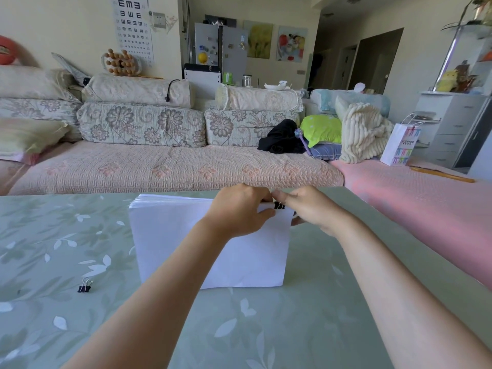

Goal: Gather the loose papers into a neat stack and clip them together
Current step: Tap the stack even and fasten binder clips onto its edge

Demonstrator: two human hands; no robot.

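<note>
A thick stack of white papers (170, 235) stands on its lower edge on the green table (306, 328), its face turned toward me. My left hand (237, 211) grips the stack's top edge near the right corner, thumb in front and fingers behind. A small black binder clip (279, 205) sits on that top right corner. My right hand (311, 209) pinches the clip there, its fingertips meeting those of my left hand. A second black binder clip (84, 286) with silver handles lies loose on the table at the left.
The table carries a pale green leaf-patterned cover under glass. Beyond its far edge runs a long sofa (173, 166) with flowered cushions, a black garment, pillows and a white paper bag (400, 145). A pink cover lies to the right.
</note>
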